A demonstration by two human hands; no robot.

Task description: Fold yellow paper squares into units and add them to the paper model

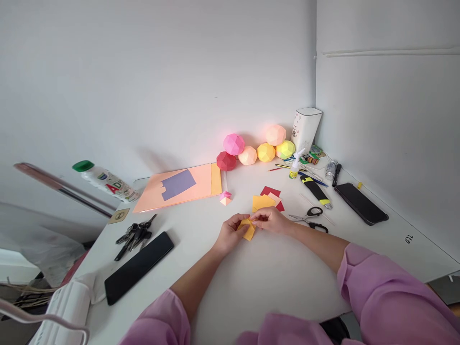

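Observation:
Both hands meet over the white table point(273, 273) on a small folded piece of yellow-orange paper point(248, 232). My left hand point(232, 231) pinches its left side with closed fingers. My right hand point(271, 220) pinches its upper right edge, fingers pressed together. Just behind the hands lie loose paper squares, yellow point(261, 201) and red point(270, 191). A small pink folded paper piece point(225, 197) sits further back. Both sleeves are pink.
Several coloured paper balls point(266, 151) line the back wall near a white container point(305, 127). Scissors point(312, 215), a glue bottle point(294, 167), a cutter, pens and a phone point(360, 202) lie right. A peach folder point(179, 187), keys point(134, 234), a black phone point(138, 266) and a bottle point(106, 179) lie left.

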